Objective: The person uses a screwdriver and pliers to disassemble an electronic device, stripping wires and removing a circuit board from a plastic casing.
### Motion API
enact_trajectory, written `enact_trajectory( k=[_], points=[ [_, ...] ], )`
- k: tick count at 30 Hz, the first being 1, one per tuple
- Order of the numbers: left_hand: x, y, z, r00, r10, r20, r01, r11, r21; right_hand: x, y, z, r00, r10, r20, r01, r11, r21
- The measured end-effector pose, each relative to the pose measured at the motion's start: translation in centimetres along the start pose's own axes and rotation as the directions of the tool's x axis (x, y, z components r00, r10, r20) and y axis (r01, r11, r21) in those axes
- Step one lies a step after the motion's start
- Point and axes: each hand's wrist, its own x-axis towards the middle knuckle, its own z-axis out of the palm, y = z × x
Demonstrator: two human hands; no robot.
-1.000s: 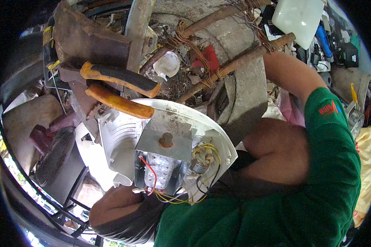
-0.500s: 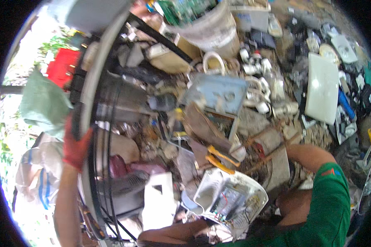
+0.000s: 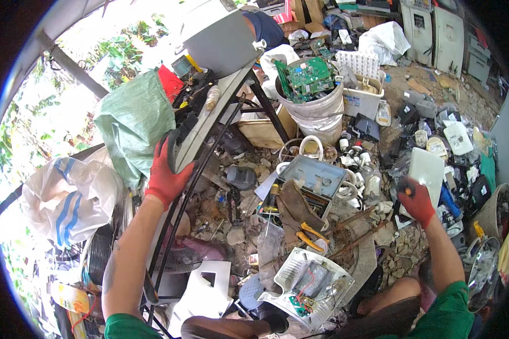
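Observation:
My left hand (image 3: 168,175), in a red and dark glove, rests against the edge of a grey bench top (image 3: 205,121) with thumb and fingers spread. My right hand (image 3: 415,202), in a similar glove, is closed above the ground near a white plastic panel (image 3: 426,172). A small orange end pokes out of its fist; the rest is hidden. Between my arms lies a white plastic housing (image 3: 324,282) with wires and a circuit board inside. Orange-handled pliers (image 3: 311,237) lie just beyond it, near a brown curved piece (image 3: 296,211) and a blue-grey metal case (image 3: 316,176).
A white bucket (image 3: 314,116) heaped with green circuit boards stands farther off. At the left are a green sack (image 3: 131,121) and a white sack with blue stripes (image 3: 68,195). Black bars (image 3: 178,217) run along the bench. Plastic scrap and rubble cover the ground at right.
My head view has swung, and the bench and scrap sit differently in it. My right hand, hidden before, is now raised in plain sight. My left hand remains at the bench edge.

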Motion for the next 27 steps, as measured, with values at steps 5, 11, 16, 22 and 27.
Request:
enact_trajectory(
  k=[5,11,16,22,27],
  points=[
    [-1.2,-1.3,-1.4,0.999,-0.022,-0.028,0.022,1.0,0.002,9.4,-22.8,1.2,0.846,-0.522,-0.109,0.531,0.807,0.257],
    [1.2,-0.3,0.8,0.997,-0.02,-0.069,0.01,0.991,-0.137,24.8,-42.6,4.8,0.799,-0.559,-0.22,0.6,0.766,0.232],
    [-0.3,-2.0,0.4,0.996,-0.033,-0.084,0.029,0.999,-0.043,18.8,-42.5,8.0,0.813,-0.54,-0.217,0.554,0.604,0.573],
    [0.5,-5.9,2.6,0.98,0.131,-0.15,-0.113,0.986,0.122,-0.8,-28.7,5.1,0.98,-0.199,-0.021,0.103,0.414,0.905],
    [1.8,-3.8,2.6,0.986,0.108,-0.126,-0.077,0.969,0.234,-9.2,-19.5,2.8,0.997,-0.029,-0.078,0.082,0.475,0.876]
  ],
)
